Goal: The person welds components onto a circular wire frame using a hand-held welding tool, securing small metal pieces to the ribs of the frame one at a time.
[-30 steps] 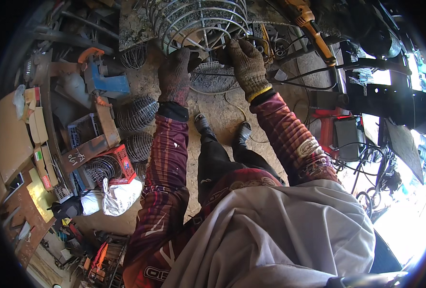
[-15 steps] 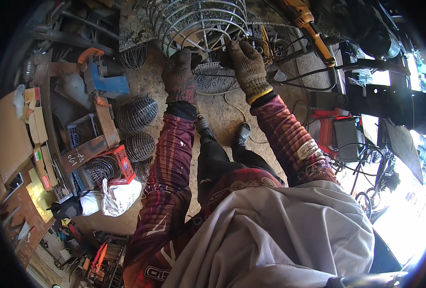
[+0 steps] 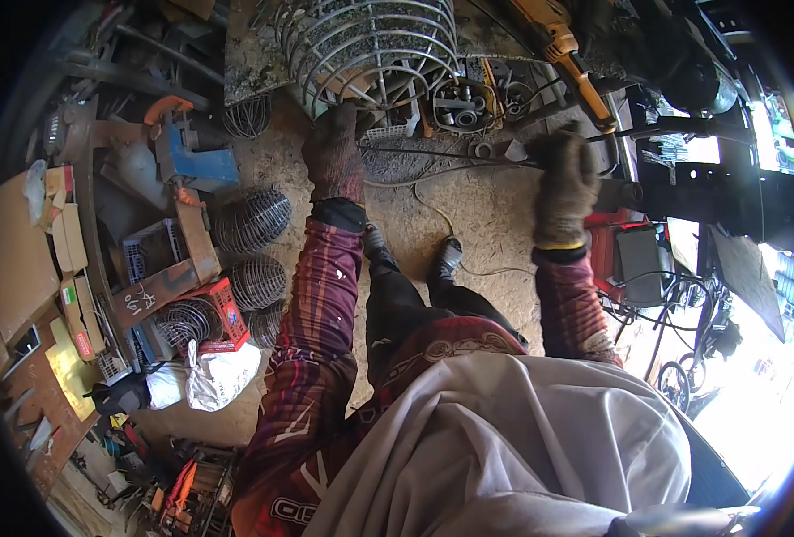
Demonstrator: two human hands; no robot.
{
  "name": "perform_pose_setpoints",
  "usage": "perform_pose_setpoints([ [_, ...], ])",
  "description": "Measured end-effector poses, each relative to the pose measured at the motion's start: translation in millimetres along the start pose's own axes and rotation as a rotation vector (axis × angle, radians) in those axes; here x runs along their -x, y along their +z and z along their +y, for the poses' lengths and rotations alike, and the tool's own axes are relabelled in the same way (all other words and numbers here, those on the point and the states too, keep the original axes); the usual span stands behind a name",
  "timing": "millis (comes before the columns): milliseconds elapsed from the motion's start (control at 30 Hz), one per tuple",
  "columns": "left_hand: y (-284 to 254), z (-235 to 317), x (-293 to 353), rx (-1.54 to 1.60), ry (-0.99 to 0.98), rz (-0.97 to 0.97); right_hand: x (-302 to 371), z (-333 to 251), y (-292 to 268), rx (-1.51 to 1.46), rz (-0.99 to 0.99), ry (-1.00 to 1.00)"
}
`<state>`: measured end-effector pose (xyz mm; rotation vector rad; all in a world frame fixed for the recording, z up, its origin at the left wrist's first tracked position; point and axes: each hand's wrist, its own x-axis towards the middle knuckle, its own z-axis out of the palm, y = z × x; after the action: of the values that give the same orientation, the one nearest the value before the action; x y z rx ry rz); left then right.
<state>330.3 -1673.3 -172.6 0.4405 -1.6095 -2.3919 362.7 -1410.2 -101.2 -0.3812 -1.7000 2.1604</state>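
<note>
A round cage of bent metal wire (image 3: 375,54) lies on the worktop at the top of the view. My left hand (image 3: 334,152), in a dark knitted glove, is closed at its near left rim; the fingertips are partly hidden. Out to the right, my right hand (image 3: 565,183), in a brownish glove with a yellow cuff edge, is apart from the cage. Motion smears its fingers, so what they do is unclear. Just above it lies a yellow-orange power tool (image 3: 563,49) with a long body. A dark cable (image 3: 451,166) runs along beside that hand.
Several finished-looking wire cages (image 3: 252,219) sit on the floor at left, near a red crate (image 3: 227,313) and a blue clamp-like tool (image 3: 196,157). Metal parts fill a tray (image 3: 464,107) under the worktop edge (image 3: 254,67). A thin cord (image 3: 437,210) crosses the floor.
My right hand has let go of the cage's near rim and swung right, toward the power tool. My left hand stays at the rim; the cage has barely shifted.
</note>
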Motion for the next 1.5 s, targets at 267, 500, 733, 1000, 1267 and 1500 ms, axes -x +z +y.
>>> perform_pose_setpoints([
  [267,10.7,11.6,6.0,-0.241,0.016,-0.006,-122.5,-46.2,-126.4,0.968,0.495,-0.545],
  [500,9.3,-12.9,-10.7,0.112,0.027,-0.066,-181.3,-66.3,-164.4,0.954,0.645,-0.070],
  [733,14.1,-8.8,-9.2,-0.131,0.162,-0.182,-248.5,-36.7,-217.3,1.133,0.527,-0.088],
  [1000,-2.8,-10.0,-12.1,0.203,-0.020,-0.131,-225.3,-69.1,-169.2,1.350,0.385,-0.495],
  [1267,-1.0,-8.0,-6.9,-0.228,0.246,-0.115,-122.9,-138.7,-144.1,1.207,0.084,-0.607],
  [1500,7.1,-3.5,-9.9,0.166,-0.075,-0.063,-61.5,-170.0,-135.0,0.587,-0.239,-0.510],
])
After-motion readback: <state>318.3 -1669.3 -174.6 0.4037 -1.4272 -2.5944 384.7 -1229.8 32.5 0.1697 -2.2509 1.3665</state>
